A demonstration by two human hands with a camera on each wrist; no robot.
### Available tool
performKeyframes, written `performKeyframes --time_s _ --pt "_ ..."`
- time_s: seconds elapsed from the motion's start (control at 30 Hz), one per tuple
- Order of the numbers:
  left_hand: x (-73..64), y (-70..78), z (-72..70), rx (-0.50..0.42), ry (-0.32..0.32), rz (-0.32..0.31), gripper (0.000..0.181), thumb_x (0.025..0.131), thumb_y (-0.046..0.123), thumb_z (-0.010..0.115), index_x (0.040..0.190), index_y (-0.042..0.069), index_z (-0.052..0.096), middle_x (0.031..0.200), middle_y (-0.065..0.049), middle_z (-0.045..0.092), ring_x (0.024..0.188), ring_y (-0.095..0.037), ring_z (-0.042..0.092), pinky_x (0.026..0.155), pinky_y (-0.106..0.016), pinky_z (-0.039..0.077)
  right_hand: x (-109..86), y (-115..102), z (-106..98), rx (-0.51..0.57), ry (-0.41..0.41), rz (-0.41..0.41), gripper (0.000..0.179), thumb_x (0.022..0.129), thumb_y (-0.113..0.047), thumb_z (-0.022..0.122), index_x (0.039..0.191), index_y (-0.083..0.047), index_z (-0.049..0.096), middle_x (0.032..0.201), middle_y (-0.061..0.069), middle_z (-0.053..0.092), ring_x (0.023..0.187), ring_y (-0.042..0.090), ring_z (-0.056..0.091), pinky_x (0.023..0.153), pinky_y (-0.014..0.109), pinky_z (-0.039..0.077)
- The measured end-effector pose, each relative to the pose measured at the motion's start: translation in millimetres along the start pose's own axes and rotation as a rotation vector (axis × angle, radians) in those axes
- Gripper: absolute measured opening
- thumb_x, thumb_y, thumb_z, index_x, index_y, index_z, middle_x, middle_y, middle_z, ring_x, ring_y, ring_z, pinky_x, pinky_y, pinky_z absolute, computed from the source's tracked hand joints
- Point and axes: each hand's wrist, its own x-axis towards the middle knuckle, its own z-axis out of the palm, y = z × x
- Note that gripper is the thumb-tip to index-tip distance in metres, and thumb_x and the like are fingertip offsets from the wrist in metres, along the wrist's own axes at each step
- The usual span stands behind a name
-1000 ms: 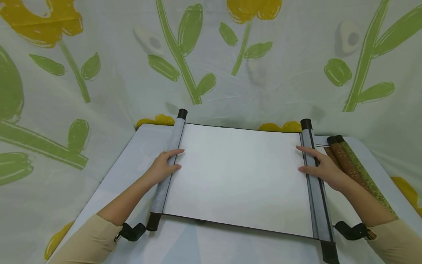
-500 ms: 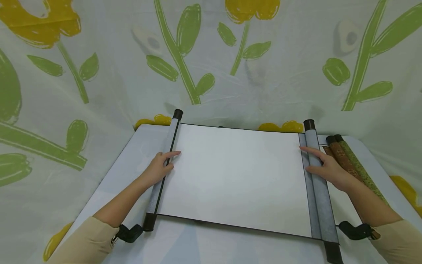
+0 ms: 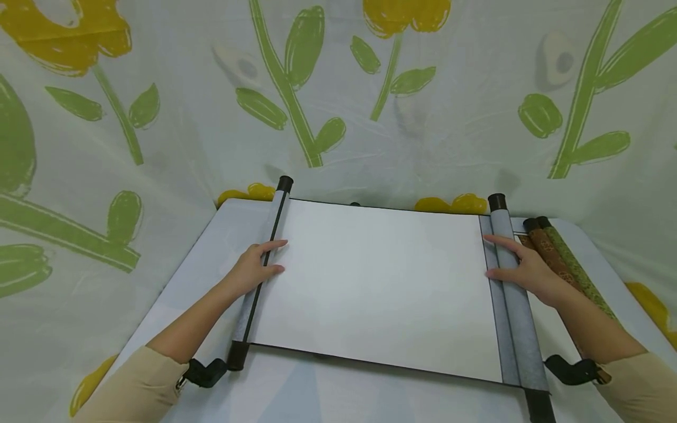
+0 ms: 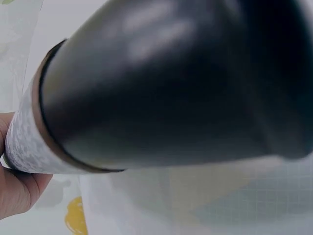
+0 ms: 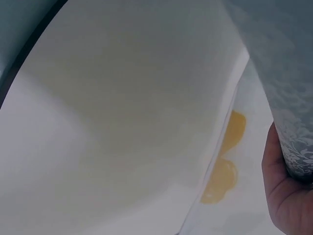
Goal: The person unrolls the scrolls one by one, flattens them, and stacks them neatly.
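A hanging scroll with a blank white sheet (image 3: 381,282) is spread between two rollers. My left hand (image 3: 245,270) grips the left roller (image 3: 276,211), thumb and fingers reaching over onto the sheet. On the other side my right hand (image 3: 531,275) holds the grey patterned right roller (image 3: 520,329), its fingertips at the grey border strip (image 3: 494,299). Close up in the left wrist view, a black end cap (image 4: 171,93) hides most of the sheet. The right wrist view shows the roller (image 5: 288,83) resting within the curled hand (image 5: 288,200).
Brown (image 3: 555,258) and green (image 3: 579,270) patterned rolls lie at the right of the table (image 3: 211,235), partly behind the right forearm. A curtain (image 3: 174,117) with printed flowers and leaves hangs behind the table. Black wrist mounts (image 3: 206,373) jut from both sleeves.
The left roller has turned and shifted left, exposing a dark strip along it. My right hand and the right roller have moved slightly right, and more grey border shows beside the sheet.
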Motion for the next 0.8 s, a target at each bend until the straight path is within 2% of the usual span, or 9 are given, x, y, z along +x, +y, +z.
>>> performKeyframes --time_s 0.23,0.4,0.47,0.6,0.8 --pt "-3.7 -1.3 -3.0 0.000 0.006 0.014 0.052 0.092 0.006 0.057 0.142 0.011 0.044 0.135 -0.032 0.039 0.126 -0.049 0.036 0.094 -0.062 0.037 1.3 3 -2 -0.002 -0.027 -0.025 0.078 0.088 -0.015 0.067 0.151 -0.018 0.023 0.152 0.032 0.004 0.132 0.055 0.013 0.092 0.072 0.023" --pt "-3.7 -3.3 -5.0 0.013 0.004 0.029 0.050 0.092 0.005 0.051 0.142 0.011 0.044 0.132 -0.033 0.040 0.101 -0.038 0.047 0.075 -0.044 0.044 -0.1 3 -5 0.008 -0.036 -0.027 0.077 0.088 -0.015 0.066 0.151 -0.021 0.023 0.153 0.031 0.003 0.134 0.055 0.009 0.094 0.073 0.019" --pt "-3.4 -4.5 -5.6 0.008 0.001 0.035 0.051 0.091 0.004 0.048 0.142 0.011 0.045 0.132 -0.033 0.039 0.088 -0.031 0.045 0.066 -0.037 0.041 -0.6 2 -5 0.011 -0.036 -0.030 0.077 0.088 -0.015 0.066 0.151 -0.022 0.024 0.153 0.031 0.003 0.134 0.055 0.008 0.094 0.073 0.019" --pt "-3.8 -4.8 -6.6 -0.023 -0.013 0.041 0.053 0.090 0.002 0.043 0.142 0.008 0.044 0.128 -0.035 0.038 0.071 -0.024 0.038 0.056 -0.032 0.037 -1.5 1 -7 0.025 -0.041 -0.031 0.077 0.088 -0.015 0.066 0.152 -0.023 0.023 0.154 0.030 0.001 0.135 0.055 0.006 0.095 0.072 0.019" --pt "-5.6 -3.9 -7.5 -0.047 -0.028 0.020 0.055 0.088 0.002 0.044 0.142 0.008 0.042 0.128 -0.036 0.033 0.061 -0.018 0.034 0.053 -0.030 0.035 -2.7 0 -11 0.026 -0.044 -0.006 0.077 0.089 -0.017 0.065 0.152 -0.025 0.020 0.154 0.028 -0.002 0.136 0.054 0.004 0.095 0.072 0.019"
